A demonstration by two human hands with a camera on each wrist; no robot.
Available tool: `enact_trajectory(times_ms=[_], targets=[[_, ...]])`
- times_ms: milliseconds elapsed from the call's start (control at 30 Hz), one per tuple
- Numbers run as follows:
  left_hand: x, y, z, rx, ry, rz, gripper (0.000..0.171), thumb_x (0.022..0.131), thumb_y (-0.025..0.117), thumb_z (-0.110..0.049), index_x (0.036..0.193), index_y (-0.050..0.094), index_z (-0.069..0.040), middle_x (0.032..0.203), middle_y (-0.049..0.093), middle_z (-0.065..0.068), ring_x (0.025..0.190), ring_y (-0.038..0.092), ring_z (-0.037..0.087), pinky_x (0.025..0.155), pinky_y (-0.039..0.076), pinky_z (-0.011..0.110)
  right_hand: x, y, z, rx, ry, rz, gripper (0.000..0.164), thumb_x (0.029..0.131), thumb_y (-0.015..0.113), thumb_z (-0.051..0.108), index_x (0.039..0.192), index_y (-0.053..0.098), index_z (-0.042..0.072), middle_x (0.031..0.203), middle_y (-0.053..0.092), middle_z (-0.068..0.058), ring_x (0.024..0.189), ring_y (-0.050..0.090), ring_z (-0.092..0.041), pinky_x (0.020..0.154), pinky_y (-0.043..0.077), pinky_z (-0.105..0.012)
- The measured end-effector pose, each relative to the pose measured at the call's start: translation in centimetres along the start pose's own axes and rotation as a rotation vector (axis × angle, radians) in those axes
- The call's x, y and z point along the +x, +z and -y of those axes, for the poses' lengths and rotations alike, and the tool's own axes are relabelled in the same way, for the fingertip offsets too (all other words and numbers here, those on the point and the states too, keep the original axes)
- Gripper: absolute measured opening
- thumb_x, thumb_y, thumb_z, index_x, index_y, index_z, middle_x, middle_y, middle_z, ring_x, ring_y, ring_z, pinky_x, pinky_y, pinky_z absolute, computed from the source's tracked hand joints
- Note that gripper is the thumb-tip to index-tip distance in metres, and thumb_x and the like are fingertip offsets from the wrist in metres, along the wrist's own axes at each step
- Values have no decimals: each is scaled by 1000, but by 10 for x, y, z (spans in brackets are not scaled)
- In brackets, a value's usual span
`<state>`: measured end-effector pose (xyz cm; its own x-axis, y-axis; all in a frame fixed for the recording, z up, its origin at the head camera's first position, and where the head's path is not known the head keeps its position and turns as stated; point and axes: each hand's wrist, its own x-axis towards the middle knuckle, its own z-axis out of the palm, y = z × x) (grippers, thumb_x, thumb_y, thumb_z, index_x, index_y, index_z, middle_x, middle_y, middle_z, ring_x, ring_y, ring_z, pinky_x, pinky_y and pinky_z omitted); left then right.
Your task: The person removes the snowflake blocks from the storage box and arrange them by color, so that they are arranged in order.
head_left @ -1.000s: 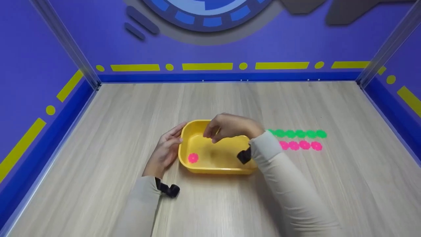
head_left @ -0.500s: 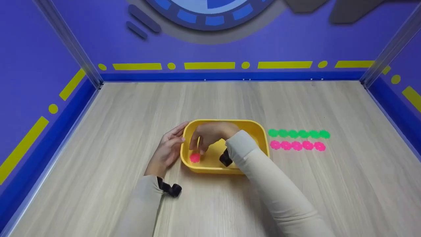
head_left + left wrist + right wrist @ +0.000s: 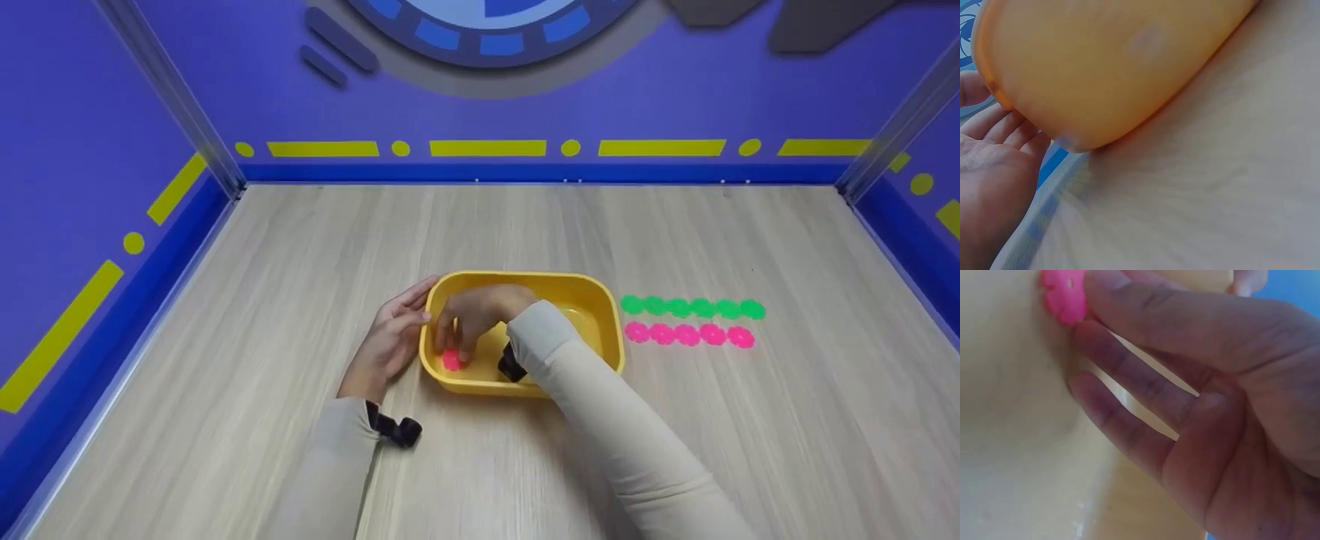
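A yellow plastic tub with rounded corners stands on the table. My left hand holds its left end, thumb at the rim and fingers along the outside wall; in the left wrist view the fingers of this hand lie against the tub's wall. My right hand reaches down inside the tub at its left end. There its thumb and fingertips pinch a pink flower-shaped plastic piece. Close up in the right wrist view, the thumb of the right hand overlaps the edge of the pink piece.
Right of the tub lie a row of green flower pieces and, nearer, a row of pink flower pieces. Blue-purple panels with yellow marks enclose the wooden table at the back and sides.
My right hand has moved left and down into the tub and now has its fingertips on the pink piece. The left hand stays at the tub's end. The view has shifted slightly.
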<state>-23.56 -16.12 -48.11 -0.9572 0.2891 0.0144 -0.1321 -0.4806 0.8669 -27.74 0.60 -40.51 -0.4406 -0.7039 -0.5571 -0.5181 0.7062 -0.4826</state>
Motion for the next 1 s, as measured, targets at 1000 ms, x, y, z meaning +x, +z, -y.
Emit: enact_trajectory(times_ms=[1000], targets=[[0, -1, 2, -8, 11, 20, 63, 85, 45, 12, 146, 28, 9, 152, 31, 23, 133, 43, 21, 110, 40, 27, -4, 7, -19, 79, 15, -21, 22, 78, 75, 6, 98, 70, 14, 83, 57, 6, 79, 49, -10, 70, 42, -21]])
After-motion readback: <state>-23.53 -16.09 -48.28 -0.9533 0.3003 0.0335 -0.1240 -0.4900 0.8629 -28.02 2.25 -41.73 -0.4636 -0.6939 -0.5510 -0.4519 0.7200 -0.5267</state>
